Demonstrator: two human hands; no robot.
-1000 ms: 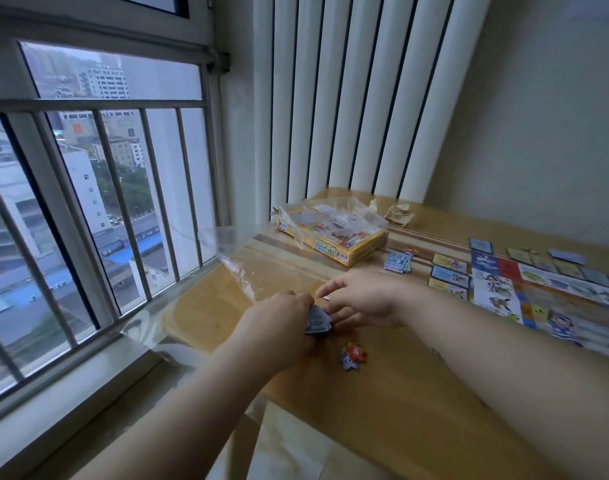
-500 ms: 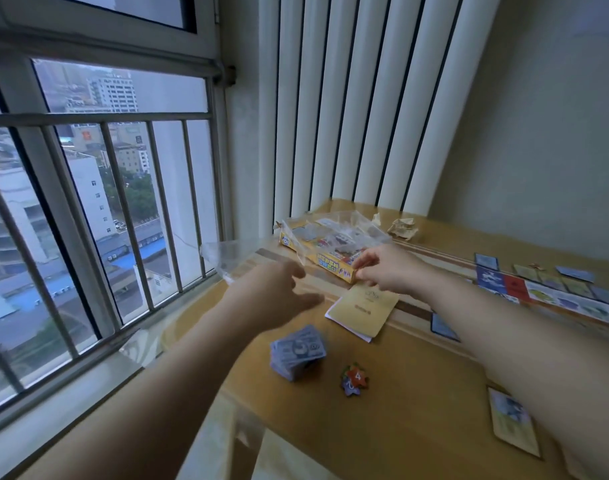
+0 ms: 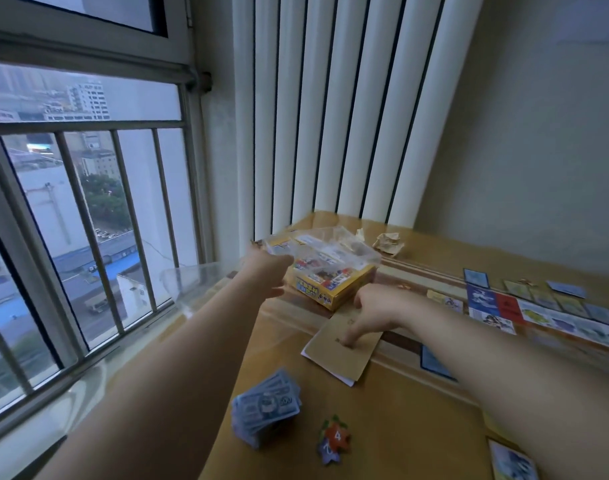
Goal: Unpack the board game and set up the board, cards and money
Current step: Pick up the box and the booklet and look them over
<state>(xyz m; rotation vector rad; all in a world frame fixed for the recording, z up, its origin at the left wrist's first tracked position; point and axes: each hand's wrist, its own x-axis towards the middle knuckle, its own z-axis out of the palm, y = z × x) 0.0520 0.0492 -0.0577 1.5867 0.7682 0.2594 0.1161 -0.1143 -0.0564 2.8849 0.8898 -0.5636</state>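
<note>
Game box, centre frame: left hand at its plastic wrap, grip unclear; right hand fingertips press booklet. Peel wrap slowly, steadying box.

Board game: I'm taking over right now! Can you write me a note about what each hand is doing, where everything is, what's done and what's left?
Left hand: reaches to the clear plastic bag lying on the yellow game box; I cannot tell if it grips the bag.
Right hand: fingertips rest on the tan booklet.
Done: the board lies open at the right with cards along its edge; the blue money stack and two numbered tokens are on the table.
Left: probably empty the bag and box, sort the money, place any remaining cards.
</note>
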